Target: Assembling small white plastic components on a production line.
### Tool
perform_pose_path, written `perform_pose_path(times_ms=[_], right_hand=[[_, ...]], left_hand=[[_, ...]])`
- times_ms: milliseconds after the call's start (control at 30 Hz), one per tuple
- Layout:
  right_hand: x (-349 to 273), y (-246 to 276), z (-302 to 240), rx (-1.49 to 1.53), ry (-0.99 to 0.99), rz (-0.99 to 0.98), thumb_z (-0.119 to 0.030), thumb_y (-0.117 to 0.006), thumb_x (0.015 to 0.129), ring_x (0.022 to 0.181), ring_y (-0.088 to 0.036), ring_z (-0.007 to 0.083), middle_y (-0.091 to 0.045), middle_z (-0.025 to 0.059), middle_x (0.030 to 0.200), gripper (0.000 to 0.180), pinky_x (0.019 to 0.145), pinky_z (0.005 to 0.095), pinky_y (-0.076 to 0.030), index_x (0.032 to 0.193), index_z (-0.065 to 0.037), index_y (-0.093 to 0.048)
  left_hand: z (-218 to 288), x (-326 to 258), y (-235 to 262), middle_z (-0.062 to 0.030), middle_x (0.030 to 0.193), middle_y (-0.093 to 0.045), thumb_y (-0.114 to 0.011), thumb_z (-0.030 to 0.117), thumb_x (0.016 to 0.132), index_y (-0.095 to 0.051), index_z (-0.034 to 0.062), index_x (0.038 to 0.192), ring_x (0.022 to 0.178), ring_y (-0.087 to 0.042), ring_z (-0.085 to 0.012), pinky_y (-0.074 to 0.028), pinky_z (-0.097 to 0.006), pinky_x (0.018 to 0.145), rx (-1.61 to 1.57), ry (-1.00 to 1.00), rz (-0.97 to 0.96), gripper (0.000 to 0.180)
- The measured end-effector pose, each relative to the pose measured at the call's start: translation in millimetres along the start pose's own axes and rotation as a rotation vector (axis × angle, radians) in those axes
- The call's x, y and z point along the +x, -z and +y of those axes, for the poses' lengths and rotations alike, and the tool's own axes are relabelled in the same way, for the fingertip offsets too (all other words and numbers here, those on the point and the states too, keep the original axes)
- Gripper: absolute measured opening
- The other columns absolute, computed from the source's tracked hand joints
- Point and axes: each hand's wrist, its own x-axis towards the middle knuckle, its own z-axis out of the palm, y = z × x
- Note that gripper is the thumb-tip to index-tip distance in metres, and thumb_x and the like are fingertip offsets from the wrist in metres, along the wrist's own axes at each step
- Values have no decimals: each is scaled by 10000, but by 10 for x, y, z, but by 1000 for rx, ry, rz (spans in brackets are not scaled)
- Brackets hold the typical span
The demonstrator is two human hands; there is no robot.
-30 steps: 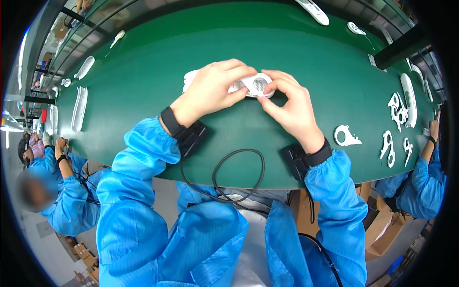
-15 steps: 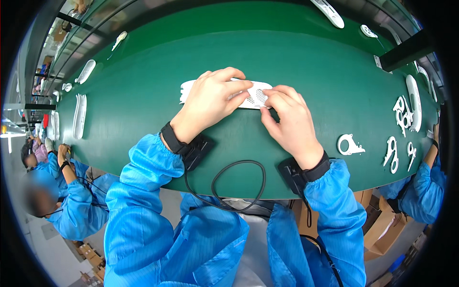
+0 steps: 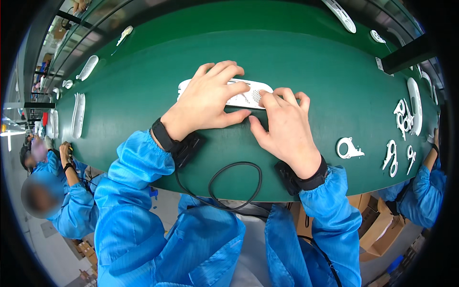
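A long white plastic shell [image 3: 246,98], with rounded ends and a patch of small perforations, lies on the green table at the middle. My left hand [image 3: 205,98] is over its left half, fingers spread and the thumb off the near edge. That hand hides much of the shell's left side. At the right end, my right hand [image 3: 287,119] touches the perforated area with bent fingertips, its thumb held apart in front of the shell. Neither hand is closed round it.
A white ring-shaped part [image 3: 348,148] lies to the right, with looped white parts [image 3: 391,158] beyond it. A long white shell [image 3: 414,107] is at far right, another white shell [image 3: 78,116] at left. A black cable [image 3: 260,179] loops between my wrists. Co-workers sit on both sides.
Both thumbs have come away from the shell and the fingers have spread. My left hand has shifted slightly left. More of the shell's middle shows.
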Motion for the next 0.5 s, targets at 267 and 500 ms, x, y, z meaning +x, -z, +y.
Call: perform_pose_path(times_ms=[267,500], right_hand=[[-123,-29,271,300,65,13,-137,-680,777,1108,-533,271,-653,76,1155,280,946,430,-371,1045,-58,-687],[-23,-121,324,242,125,64,-93,-723,739,1049,-558,245,-683,38,1051,228,894,401,-401,964,-60,-700]], left_hand=[[-73,-5,-97,-103,1069,-585,-757,260,720,-678,98,1046,1098,-555,-272,-419,-454,958,-18,-73,-26,373],[-152,-60,-42,-155,1218,-570,-779,252,660,-644,92,1181,1126,-548,-317,-431,-426,965,-39,-109,-53,561]])
